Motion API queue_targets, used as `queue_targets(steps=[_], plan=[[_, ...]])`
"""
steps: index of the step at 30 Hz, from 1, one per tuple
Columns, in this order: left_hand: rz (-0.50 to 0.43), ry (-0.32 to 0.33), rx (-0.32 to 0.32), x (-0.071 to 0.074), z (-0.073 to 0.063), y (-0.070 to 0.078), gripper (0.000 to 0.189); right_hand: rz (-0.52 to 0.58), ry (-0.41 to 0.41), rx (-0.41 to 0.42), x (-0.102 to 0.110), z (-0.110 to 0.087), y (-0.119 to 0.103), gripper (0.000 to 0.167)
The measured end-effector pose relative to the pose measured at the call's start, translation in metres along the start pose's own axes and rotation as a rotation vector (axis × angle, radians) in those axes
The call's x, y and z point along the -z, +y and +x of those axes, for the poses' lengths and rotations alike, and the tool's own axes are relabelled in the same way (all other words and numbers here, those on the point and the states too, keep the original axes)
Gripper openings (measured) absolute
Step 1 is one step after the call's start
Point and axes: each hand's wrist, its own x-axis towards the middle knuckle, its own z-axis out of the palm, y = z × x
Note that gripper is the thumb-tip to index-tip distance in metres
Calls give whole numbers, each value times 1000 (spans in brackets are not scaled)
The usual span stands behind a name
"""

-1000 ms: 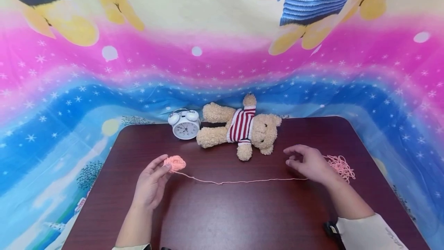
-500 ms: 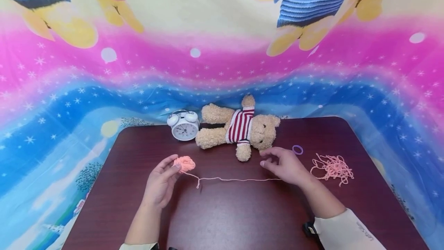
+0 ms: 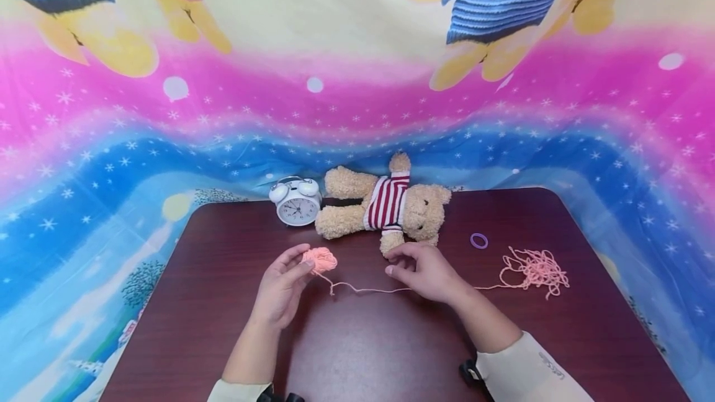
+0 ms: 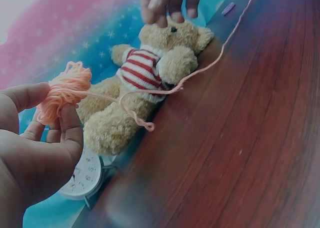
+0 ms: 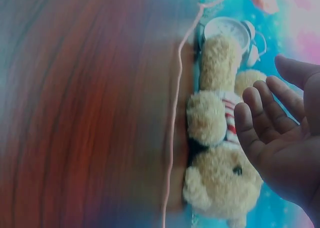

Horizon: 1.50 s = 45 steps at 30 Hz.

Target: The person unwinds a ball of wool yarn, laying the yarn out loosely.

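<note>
A soft oval bundle [image 3: 321,260] of peach-pink yarn, its loops layered, is pinched in the left hand [image 3: 283,284] near the feet of the teddy bear [image 3: 385,205]. A slack strand [image 3: 385,291], kinked into a small dangling twist near the bundle, runs along the bear's near side to a loose, tangled heap [image 3: 542,273] out beyond its head.

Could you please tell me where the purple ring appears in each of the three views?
Head: the purple ring lies on the table, right of centre, between the teddy bear and the loose yarn pile.
Left wrist: near the top edge, right of centre, just left of the yarn strand.
Right wrist: not in this picture.
Shared landmark: the teddy bear shows in all three.
</note>
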Motion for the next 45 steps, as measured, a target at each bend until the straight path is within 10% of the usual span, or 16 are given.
queue_targets(steps=[18, 45], plan=[[10, -128, 53, -27, -2, -10, 56, 42, -83, 85, -45, 8, -26, 24], [167, -309, 105, -28, -6, -14, 54, -41, 26, 175, -46, 10, -31, 7]])
